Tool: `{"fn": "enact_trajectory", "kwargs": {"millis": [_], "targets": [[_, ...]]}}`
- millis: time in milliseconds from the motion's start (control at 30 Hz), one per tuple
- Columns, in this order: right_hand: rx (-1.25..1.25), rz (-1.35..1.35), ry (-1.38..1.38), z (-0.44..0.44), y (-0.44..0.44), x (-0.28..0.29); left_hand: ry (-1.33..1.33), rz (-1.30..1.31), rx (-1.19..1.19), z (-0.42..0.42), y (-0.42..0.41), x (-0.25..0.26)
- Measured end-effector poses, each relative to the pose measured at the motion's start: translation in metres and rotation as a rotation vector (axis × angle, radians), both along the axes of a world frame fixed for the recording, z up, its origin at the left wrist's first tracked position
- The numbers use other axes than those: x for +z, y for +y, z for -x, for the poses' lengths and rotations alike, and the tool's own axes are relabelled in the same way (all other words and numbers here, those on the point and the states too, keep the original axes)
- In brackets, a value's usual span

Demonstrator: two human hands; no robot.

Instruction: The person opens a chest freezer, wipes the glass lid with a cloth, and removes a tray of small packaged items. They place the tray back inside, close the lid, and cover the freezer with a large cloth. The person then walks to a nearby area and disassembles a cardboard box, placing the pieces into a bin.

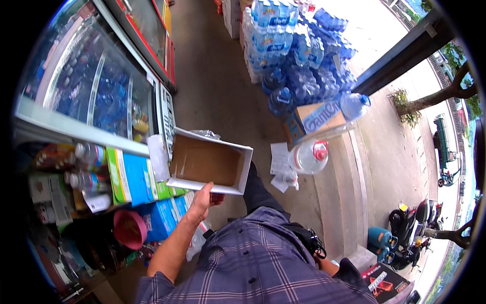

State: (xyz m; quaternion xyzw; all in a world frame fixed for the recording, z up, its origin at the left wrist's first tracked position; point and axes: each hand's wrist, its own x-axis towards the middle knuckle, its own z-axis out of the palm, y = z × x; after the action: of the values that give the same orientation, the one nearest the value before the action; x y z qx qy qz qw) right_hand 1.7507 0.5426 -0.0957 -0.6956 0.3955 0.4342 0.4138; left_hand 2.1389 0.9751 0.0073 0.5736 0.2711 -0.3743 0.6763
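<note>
My left hand (204,202) grips the near side wall of a cardboard box (207,161), thumb on the rim and fingers beneath. The box is white outside and brown inside, with its top uncovered and nothing seen inside it. A white flap or sheet (157,157) is at its left end. My right forearm (327,265) shows beside my hip, but the right hand itself is out of view behind a black bag or strap (303,235). Just beyond the box lies some clear plastic (206,134).
A glass-door drinks cooler (102,87) and blue-green cartons (136,176) line the left side, above a pink basin (130,229). Wrapped water bottles (273,41) are stacked ahead right. A large water jug (308,157) and papers (280,157) are near the steps (341,182).
</note>
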Motion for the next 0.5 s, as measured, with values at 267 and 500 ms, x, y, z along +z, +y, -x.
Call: {"fn": "enact_trajectory", "kwargs": {"millis": [267,500], "targets": [[0.184,0.226,-0.472,-0.489,-0.029,0.032,-0.02,0.073,0.2,-0.199,-0.006,0.042],[0.206,0.355,-0.647,-0.78,-0.034,0.073,-0.025,-0.045,0.145,-0.392,0.005,-0.005]]}}
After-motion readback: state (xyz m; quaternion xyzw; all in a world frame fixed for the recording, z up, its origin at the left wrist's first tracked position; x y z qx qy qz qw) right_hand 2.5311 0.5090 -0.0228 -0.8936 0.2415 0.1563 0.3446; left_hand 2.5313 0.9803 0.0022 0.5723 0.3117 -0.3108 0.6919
